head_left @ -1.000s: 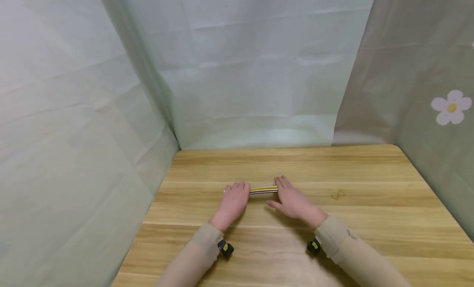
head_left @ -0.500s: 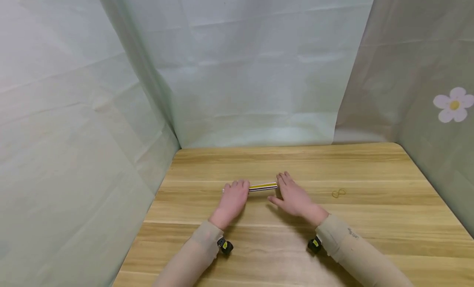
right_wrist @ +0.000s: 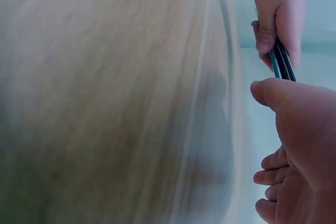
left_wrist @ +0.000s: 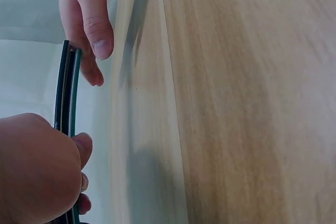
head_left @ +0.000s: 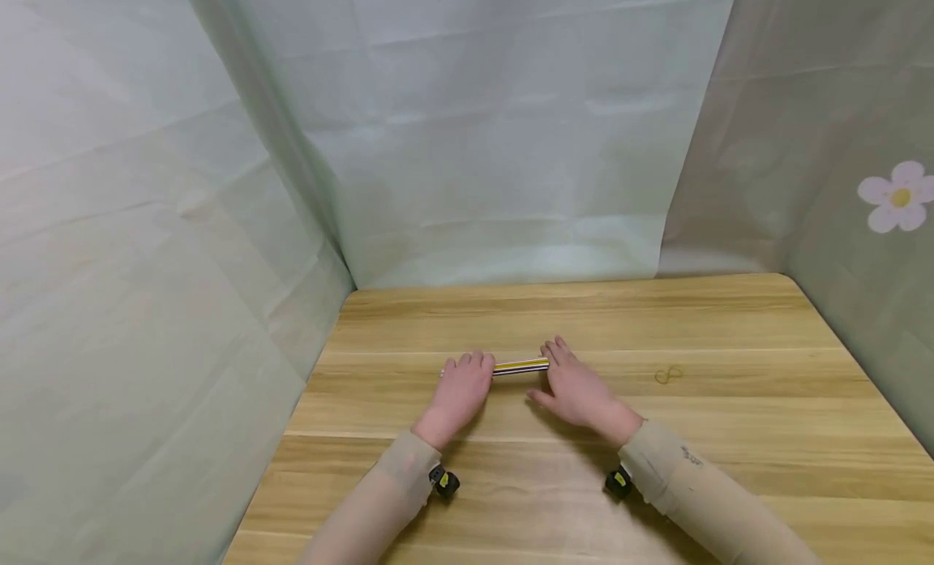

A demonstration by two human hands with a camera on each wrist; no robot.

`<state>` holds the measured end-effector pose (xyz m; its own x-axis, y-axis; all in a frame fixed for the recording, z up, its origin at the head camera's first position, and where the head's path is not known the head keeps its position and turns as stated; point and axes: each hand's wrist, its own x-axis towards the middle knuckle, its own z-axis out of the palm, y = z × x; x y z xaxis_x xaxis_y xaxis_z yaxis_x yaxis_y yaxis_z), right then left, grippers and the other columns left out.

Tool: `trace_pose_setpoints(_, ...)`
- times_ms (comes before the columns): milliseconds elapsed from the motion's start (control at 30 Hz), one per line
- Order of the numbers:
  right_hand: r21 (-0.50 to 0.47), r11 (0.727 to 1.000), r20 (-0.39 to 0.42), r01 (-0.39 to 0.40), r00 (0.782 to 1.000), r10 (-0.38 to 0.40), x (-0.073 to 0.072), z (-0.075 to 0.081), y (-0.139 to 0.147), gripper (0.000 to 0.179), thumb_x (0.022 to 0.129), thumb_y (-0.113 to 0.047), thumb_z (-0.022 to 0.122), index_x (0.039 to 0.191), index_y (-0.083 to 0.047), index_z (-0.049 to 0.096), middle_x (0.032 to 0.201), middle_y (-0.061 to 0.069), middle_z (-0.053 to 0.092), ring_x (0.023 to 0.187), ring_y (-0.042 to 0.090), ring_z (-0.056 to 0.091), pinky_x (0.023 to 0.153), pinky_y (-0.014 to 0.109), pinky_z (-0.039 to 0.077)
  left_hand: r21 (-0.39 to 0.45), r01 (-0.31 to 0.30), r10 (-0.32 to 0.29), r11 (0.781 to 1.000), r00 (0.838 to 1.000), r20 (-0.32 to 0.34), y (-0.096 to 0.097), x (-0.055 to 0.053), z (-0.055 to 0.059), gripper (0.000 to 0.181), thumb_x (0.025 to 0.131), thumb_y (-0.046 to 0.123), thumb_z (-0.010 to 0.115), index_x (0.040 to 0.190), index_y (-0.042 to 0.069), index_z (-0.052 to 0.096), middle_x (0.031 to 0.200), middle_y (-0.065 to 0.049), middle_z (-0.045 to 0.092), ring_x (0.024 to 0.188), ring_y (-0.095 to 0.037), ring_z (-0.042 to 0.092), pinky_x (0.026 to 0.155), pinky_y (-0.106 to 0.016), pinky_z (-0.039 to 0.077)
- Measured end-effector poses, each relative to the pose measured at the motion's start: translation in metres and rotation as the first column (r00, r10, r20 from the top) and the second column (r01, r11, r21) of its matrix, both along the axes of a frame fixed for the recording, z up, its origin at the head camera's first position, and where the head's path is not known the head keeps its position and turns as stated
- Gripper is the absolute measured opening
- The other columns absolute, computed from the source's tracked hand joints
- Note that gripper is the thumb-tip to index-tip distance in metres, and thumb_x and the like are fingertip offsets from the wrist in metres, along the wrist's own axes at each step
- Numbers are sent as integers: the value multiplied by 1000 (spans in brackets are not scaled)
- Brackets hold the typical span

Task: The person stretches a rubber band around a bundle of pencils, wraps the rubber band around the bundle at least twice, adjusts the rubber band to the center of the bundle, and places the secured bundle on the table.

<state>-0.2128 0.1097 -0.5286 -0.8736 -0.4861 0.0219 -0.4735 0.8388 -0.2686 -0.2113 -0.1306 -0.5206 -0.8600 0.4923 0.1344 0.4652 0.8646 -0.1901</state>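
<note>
My left hand (head_left: 462,388) grips a bundle of slim pencils (head_left: 520,367) with yellow, black and white stripes. In the left wrist view, the pencils (left_wrist: 67,90) look dark green and black, and the left fingers (left_wrist: 83,148) curl round them. A pale tip pokes out at the left hand's far side. My right hand (head_left: 582,391) is spread with straight fingers, its palm side at the bundle's right end. In the right wrist view, the right thumb (right_wrist: 265,94) stands apart from the other fingers, close to the pencil ends. The bundle is held close over the wooden table.
A thin yellowish rubber band (head_left: 668,374), twisted into a figure eight, lies on the wooden table (head_left: 511,500) to the right of the hands. Pale cloth sheets (head_left: 496,143) hang behind and at both sides of the table.
The right hand drew slightly off the pencil ends, then came back against them. The bundle's right end tipped a little toward the table's far side. The left hand kept its grip.
</note>
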Motion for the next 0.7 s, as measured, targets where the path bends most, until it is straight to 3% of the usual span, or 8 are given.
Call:
trace_pose_setpoints(233, -38, 999, 12, 24, 1000, -23, 2, 2, 2, 94, 104, -53, 66, 159, 15, 31, 166, 35, 28, 158, 47, 20, 125, 56, 25, -8, -9, 9, 1000, 1000, -25, -3, 1, -1, 6, 110, 12, 54, 112, 6, 54, 97, -8, 61, 88, -24, 63, 68, -39, 49)
trace_pose_setpoints(500, 52, 999, -100, 1, 995, 5, 4, 4, -3, 96, 103, -56, 65, 156, 19, 34, 163, 37, 33, 156, 50, 24, 125, 54, 26, -9, -5, 5, 1000, 1000, 3, -1, 4, 6, 9, 108, 6, 54, 117, 4, 57, 103, -10, 64, 91, -25, 64, 72, -39, 51)
trace_pose_setpoints(700, 24, 1000, -116, -9, 993, 12, 5, 6, -3, 96, 103, -55, 67, 156, 18, 34, 162, 37, 34, 156, 50, 26, 125, 54, 27, 2, -5, 5, 1000, 1000, 24, 0, 4, 12, 10, 110, 11, 54, 118, 5, 58, 107, -10, 67, 95, -25, 66, 73, -40, 52)
